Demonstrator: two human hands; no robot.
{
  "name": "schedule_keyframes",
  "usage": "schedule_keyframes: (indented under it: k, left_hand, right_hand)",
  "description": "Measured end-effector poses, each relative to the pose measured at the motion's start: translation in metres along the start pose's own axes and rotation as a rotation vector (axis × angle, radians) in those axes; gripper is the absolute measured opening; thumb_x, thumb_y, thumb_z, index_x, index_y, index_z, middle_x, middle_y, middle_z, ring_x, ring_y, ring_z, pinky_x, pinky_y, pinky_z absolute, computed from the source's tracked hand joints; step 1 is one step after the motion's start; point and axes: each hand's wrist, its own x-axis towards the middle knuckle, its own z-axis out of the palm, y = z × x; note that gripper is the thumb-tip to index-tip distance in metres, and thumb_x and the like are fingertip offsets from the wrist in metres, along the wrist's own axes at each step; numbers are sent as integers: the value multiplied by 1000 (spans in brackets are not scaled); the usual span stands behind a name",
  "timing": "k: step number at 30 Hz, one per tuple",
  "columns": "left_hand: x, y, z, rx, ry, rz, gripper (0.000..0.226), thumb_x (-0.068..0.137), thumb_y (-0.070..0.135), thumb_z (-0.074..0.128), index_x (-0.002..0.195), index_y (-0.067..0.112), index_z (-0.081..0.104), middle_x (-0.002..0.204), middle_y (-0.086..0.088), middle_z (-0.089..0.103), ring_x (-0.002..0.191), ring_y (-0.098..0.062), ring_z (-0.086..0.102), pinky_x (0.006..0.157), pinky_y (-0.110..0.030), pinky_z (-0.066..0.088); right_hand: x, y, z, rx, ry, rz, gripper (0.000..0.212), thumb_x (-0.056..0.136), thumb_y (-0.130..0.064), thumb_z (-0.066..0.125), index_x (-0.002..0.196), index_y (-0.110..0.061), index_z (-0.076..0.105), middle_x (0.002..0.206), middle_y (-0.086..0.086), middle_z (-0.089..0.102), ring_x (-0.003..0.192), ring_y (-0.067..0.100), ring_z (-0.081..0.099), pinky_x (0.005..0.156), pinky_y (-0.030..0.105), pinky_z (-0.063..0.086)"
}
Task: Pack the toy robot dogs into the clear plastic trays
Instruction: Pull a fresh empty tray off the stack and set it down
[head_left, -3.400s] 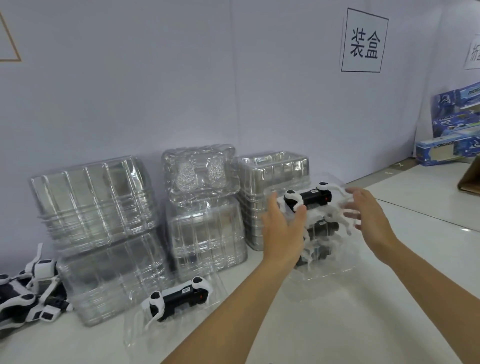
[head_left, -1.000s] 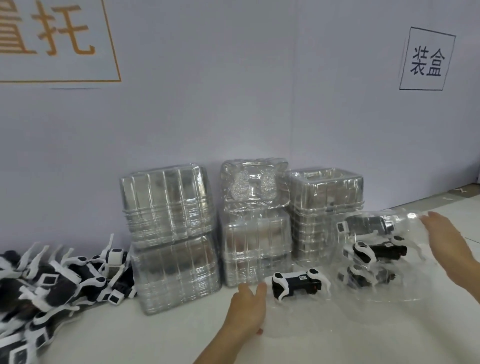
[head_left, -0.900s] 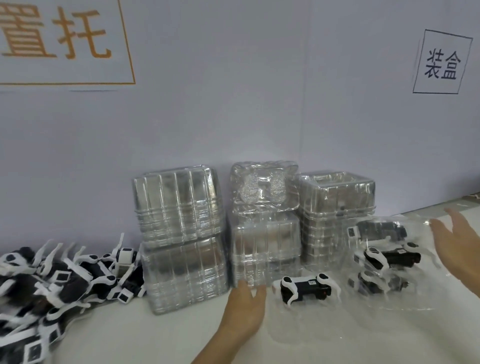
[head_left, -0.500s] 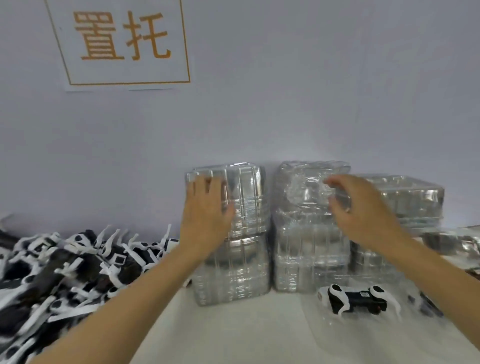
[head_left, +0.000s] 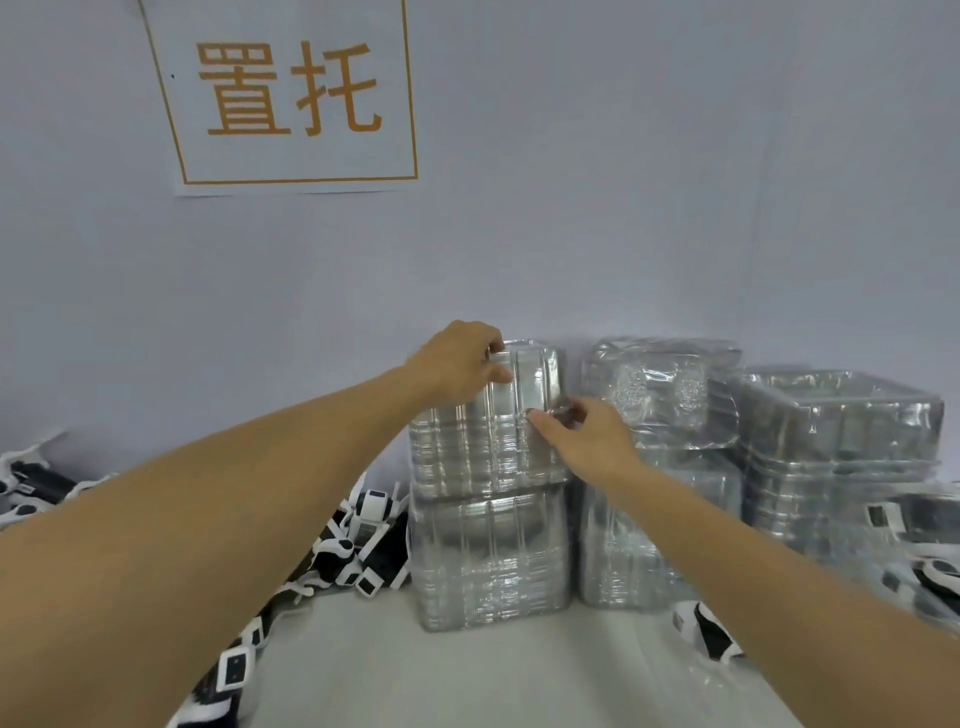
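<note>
We go to the nested stack of clear plastic trays (head_left: 488, 415) at the bench's back edge, presumably to peel off a fresh one. Our left hand (head_left: 457, 364) curls over its top corner; our right hand (head_left: 582, 436) pinches its right edge. Loose toy robot dogs (head_left: 358, 545) lie heaped just left.

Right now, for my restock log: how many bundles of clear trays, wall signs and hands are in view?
tray bundles: 5
wall sign: 1
hands: 2 (left hand, right hand)
Total: 8
The loose toy dogs are too tangled to count.
</note>
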Motion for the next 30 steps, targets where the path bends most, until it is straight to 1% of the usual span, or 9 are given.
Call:
schedule_keyframes:
  k: [4, 8, 10, 15, 18, 21, 24, 26, 30]
  left_hand:
    - [4, -4, 0, -64, 51, 13, 22, 90, 28, 75, 99, 10, 68, 96, -4, 64, 88, -22, 59, 82, -32, 49]
    - [5, -4, 0, -146, 109, -13, 16, 88, 21, 77, 95, 8, 76, 81, 0, 67, 72, -12, 60, 64, -15, 42]
    - [6, -3, 0, -175, 124, -37, 13, 88, 18, 76, 96, 7, 77, 75, 7, 65, 67, -3, 57, 61, -10, 38]
    - [10, 4, -5, -211, 140, -59, 10, 89, 10, 75, 95, 5, 80, 95, -7, 76, 85, -12, 66, 79, -20, 49]
    - [12, 7, -7, -216, 145, -76, 10, 88, 10, 76, 94, 4, 80, 96, -10, 77, 89, -16, 69, 87, -27, 54]
    - [14, 7, -8, -229, 148, -92, 8, 87, 9, 77, 92, 4, 80, 88, -10, 76, 62, -2, 60, 66, -16, 49]
    - [15, 6, -9, -259, 143, -110, 5, 86, 6, 77, 89, 3, 80, 69, 0, 69, 44, 7, 54, 47, -2, 37]
    - [17, 5, -9, -268, 144, -117, 4, 86, 4, 77, 88, 3, 80, 65, 6, 64, 41, 12, 52, 44, -2, 37]
    - [21, 6, -12, -259, 158, -140, 5, 85, 1, 76, 87, 5, 80, 71, 3, 68, 46, 11, 56, 45, -1, 38]
  right_hand:
    - [1, 10, 3, 55, 67, -7, 21, 83, -33, 80, 84, -16, 68, 85, -8, 69, 82, 5, 62, 63, 15, 37]
    - [4, 13, 6, 78, 123, 24, 18, 80, -29, 84, 76, -22, 68, 77, -15, 68, 71, -4, 60, 57, 12, 35]
    - [4, 15, 9, 56, 147, 20, 18, 79, -32, 84, 75, -25, 68, 72, -18, 68, 65, -6, 60, 53, 11, 36]
    - [6, 17, 8, 53, 148, 29, 17, 79, -34, 84, 74, -26, 69, 70, -18, 70, 61, 4, 64, 58, 23, 48]
    - [7, 17, 7, 68, 135, 39, 16, 79, -32, 84, 75, -26, 70, 70, -16, 71, 60, 9, 67, 61, 28, 53]
    - [7, 16, 7, 91, 128, 56, 15, 79, -31, 85, 77, -26, 71, 69, -20, 71, 60, 6, 68, 61, 26, 52]
    - [6, 15, 6, 96, 128, 67, 16, 78, -31, 85, 75, -27, 70, 69, -21, 70, 59, 2, 65, 59, 25, 52]
    - [5, 14, 6, 83, 130, 71, 16, 78, -32, 84, 73, -28, 69, 67, -22, 69, 61, -2, 63, 56, 22, 46]
    - [4, 11, 7, 59, 129, 92, 17, 79, -34, 83, 72, -28, 69, 65, -23, 67, 61, -4, 61, 54, 20, 41]
